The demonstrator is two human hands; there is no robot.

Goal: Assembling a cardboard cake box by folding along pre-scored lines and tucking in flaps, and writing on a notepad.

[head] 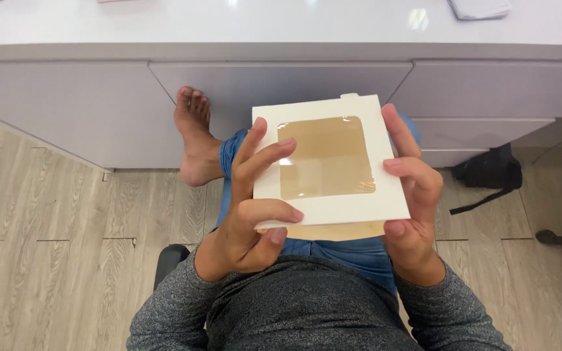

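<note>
Setting, seen from above. A white countertop runs across the top edge, its glossy surface carrying bright reflections of overhead light. Below it stand pale grey cabinet fronts with flat drawer panels. The floor is light wood-grain plank laid in staggered rows. A black bag with a strap lies at the cabinet base on the right. Folded white paper rests on the countertop.

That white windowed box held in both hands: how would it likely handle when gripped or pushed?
The white box looks like thin card, so probably light and apt to flex. Its clear window shows glare, so likely smooth film that dents easily. The left hand and right hand hold its edges.
</note>
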